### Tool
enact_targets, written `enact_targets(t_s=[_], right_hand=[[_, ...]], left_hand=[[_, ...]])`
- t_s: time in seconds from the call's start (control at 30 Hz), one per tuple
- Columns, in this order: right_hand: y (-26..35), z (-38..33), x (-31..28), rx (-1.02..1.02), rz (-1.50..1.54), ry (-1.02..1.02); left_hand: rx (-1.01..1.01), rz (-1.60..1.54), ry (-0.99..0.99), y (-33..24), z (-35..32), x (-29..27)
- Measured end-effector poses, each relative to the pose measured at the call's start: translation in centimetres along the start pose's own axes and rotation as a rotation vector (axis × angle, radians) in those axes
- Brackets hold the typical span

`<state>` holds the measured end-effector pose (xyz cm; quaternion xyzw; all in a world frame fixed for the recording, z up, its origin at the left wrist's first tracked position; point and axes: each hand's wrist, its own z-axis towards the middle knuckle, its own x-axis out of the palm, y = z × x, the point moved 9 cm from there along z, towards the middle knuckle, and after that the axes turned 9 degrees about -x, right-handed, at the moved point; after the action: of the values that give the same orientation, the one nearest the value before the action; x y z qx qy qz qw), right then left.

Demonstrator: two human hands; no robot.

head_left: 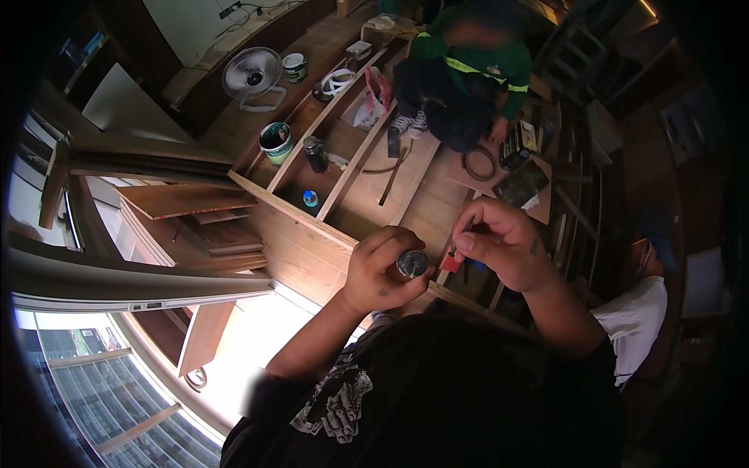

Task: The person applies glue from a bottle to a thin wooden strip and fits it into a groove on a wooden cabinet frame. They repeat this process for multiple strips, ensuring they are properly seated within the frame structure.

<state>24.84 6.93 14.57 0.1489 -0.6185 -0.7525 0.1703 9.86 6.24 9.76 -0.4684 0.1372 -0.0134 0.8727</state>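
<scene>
Item: small dark cylindrical object with a grey rounded end (411, 264), material not discernible. Held in the left hand (380, 271). Its long axis runs roughly toward the camera, so only the round end face shows; the body is hidden inside the fist. The end points up and slightly toward the right hand (503, 244).

Left hand: fingers (390, 240) curled together into a closed fist, clamped around the cylinder, the thumb lying below the exposed end. The cylinder's end projects just past the curled fingers on their right side.

Right hand: fingers (485, 221) bent inward and bunched, thumb tip (463, 243) pressed toward the forefinger. A thin dark item appears pinched there, too small to identify. The thumb tip sits just beside the cylinder's end, not clearly touching it.

Below the right-hand fingers: small red flat piece (449, 263), partly hidden; whether the hand holds it cannot be told.

Beyond the fingers, farther off: long light-brown wooden cabinet frame with open compartments (328, 168), lying flat. Within it, a black cylindrical flask (315, 154) and a blue-capped bottle (310, 199). At its far-left edge, a green-and-white paint bucket (275, 142).

Farther away: white floor fan (253, 75); a seated person in a green jacket with reflective stripes (460, 70) on the frame, a dark coiled ring (479, 164) by that person's hand.

Right of the right-hand fingers, low: another person in a white shirt (636, 324).
</scene>
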Motion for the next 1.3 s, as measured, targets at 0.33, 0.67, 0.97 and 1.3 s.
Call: enact_targets(t_s=[0.33,0.67,0.97,1.3], right_hand=[[0.0,-0.5,0.6,-0.019,0.008,-0.004],[-1.7,-1.3,-1.3,0.008,0.134,-0.113],[-7.4,-4.4,-5.8,0.09,0.447,-0.37],[-35.0,-27.7,-17.1,0.647,0.418,-1.063]], left_hand=[[0.011,-0.016,0.011,-0.7,0.3,0.2],[-0.083,-0.164,0.099,-0.4,0.1,0.8],[-0.159,-0.179,0.164,2.1,-0.4,2.8],[-0.659,-0.082,0.177,11.6,-4.2,7.3]])
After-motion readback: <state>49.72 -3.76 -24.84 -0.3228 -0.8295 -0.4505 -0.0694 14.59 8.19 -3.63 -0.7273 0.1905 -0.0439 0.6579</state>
